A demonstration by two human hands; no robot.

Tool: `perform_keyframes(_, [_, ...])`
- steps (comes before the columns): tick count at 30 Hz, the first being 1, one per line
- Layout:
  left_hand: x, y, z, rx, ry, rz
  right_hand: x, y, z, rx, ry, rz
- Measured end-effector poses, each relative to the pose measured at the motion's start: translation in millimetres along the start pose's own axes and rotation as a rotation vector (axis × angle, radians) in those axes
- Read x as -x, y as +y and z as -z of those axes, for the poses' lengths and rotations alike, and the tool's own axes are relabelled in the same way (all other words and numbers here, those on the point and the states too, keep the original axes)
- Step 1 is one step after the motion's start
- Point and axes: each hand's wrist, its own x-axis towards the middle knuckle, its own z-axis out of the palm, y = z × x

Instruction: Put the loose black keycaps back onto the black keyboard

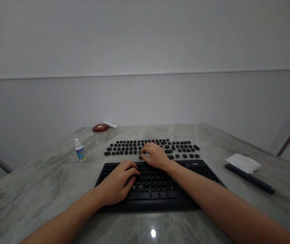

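A black keyboard [145, 205] lies in front of me, many of its key positions without caps. My left hand [118, 183] rests over its left half, fingers slightly bent and apart, the fingertips on the key area. Reaching across the keyboard's back edge, my right hand [155, 155] is at the rows of loose black keycaps [127, 148]. Its thumb and forefinger are apart, beside a keycap [140, 157] at the near side of the rows. Part of the keycaps and keyboard is hidden by my hands and right forearm.
On the left stands a small white spray bottle [81, 151] with a blue and yellow label. A reddish-brown case [99, 128] and a white strip [110, 124] lie farther back. At right, a white tissue [242, 163] lies by a black pen-like stick [250, 178] on the grey marbled table [43, 186].
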Motion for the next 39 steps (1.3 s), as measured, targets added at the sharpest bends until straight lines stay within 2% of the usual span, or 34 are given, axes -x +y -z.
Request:
perform_keyframes(7, [-1.3,1.9,1.2,-0.008,-0.002,0.001,-2.5,2.4,-4.7,0.008,-0.051,0.033])
perform_keyframes(39, [-1.8,-0.1,-1.0,-0.015,0.012,-0.005,-5.6,-0.8,-2.1,0.038,-0.123,-0.025])
